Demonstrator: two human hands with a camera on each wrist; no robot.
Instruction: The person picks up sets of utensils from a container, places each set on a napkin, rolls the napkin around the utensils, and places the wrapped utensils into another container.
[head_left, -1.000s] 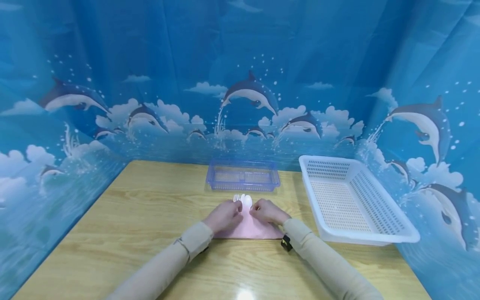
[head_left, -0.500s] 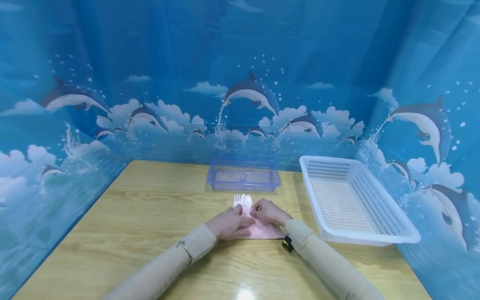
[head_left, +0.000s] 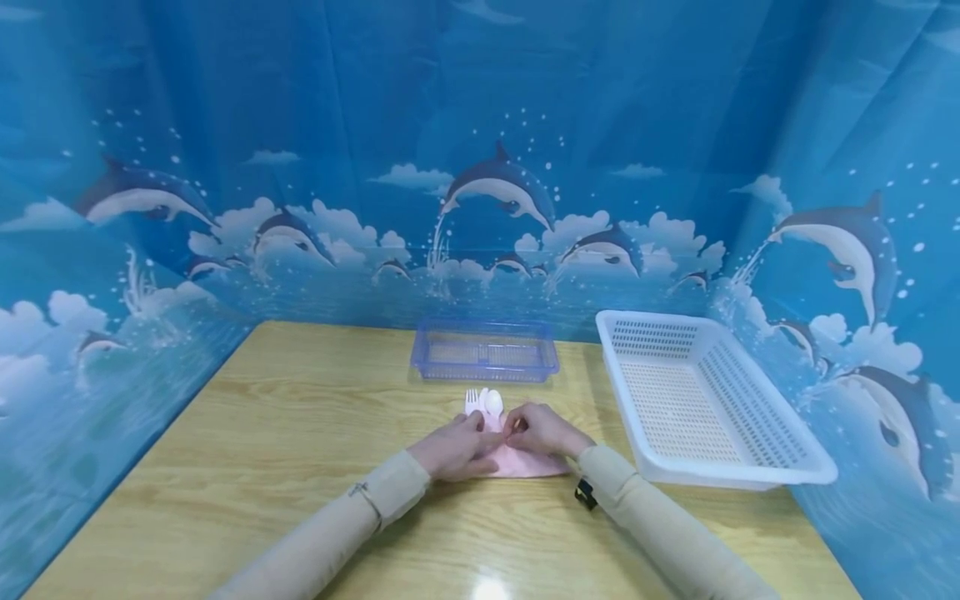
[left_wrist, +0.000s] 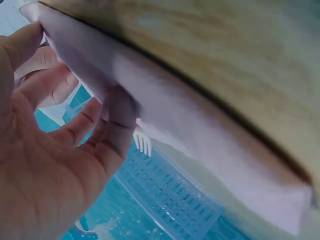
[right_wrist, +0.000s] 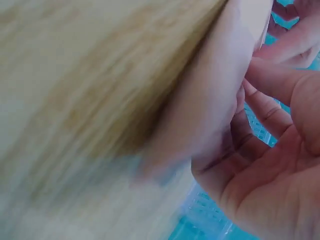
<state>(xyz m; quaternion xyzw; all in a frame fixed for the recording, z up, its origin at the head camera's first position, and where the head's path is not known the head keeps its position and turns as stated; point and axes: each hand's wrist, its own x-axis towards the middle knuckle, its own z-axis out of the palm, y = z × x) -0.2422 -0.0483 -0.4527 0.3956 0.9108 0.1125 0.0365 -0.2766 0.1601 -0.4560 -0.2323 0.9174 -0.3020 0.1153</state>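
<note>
Tabletop cutlery points lengthwise toward the purple basket.

Near part of white fork hidden behind left hand, as is left end of pink cloth. Near end of white spoon out of sight. Both sleeves cut off at near side. Black object by right sleeve too small to tell. Right-wrist view: table blurred.

- Left sleeve: long, pale beige, ringed by a thin dark band
- Right sleeve: pale beige too, a small black block at its edge
- Left hand, right hand: bare, ungloved
</note>
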